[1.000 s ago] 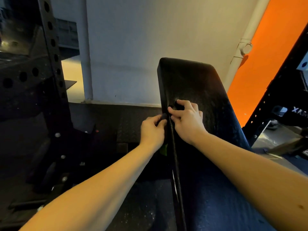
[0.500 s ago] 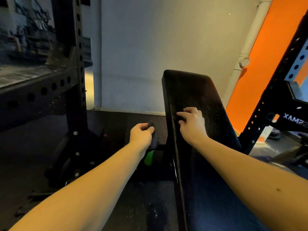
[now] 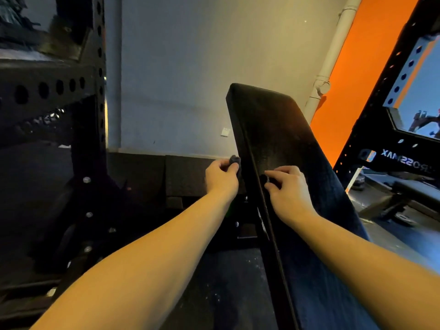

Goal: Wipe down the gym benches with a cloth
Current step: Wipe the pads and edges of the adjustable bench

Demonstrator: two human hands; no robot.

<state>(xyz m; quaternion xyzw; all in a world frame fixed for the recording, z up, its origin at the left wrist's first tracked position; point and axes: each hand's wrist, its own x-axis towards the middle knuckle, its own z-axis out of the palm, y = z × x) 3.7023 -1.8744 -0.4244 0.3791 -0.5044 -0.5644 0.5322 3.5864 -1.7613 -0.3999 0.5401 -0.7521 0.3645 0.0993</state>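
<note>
Fingers (image 3: 223, 163) of the left hand (image 3: 220, 179) are curled tight with the thumb, clamped on a small dark wad of cloth (image 3: 235, 160). The wad is held just beside the left edge of the gym bench (image 3: 273, 120), about halfway up its length. The bench is a long black pad, tilted so its far end rises toward the grey wall (image 3: 178, 67).

The right hand (image 3: 289, 189) rests on the pad's top face near that same edge. Its fingers (image 3: 282, 169) are bent, with forefinger and thumb drawn close around a small dark spot. Against the black vinyl it cannot be told whether they pinch anything.

A perforated rack upright (image 3: 98, 91) stands to the left. A white pipe (image 3: 333, 55) and an orange wall (image 3: 362, 67) lie to the far right, and a second rack (image 3: 392, 160) stands nearer on the right.

By the look of it, the wiping of this bench is in hand, with the cloth at the side face and not on the top. The pad's speckled sheen suggests much of it awaits a pass.

The next move likely calls for pressing the wad flat against the vinyl and drawing it along the edge. The right hand would have to steady the pad or get out of the cloth's path. So small a bunched wad covers little, and opening it out would help.
</note>
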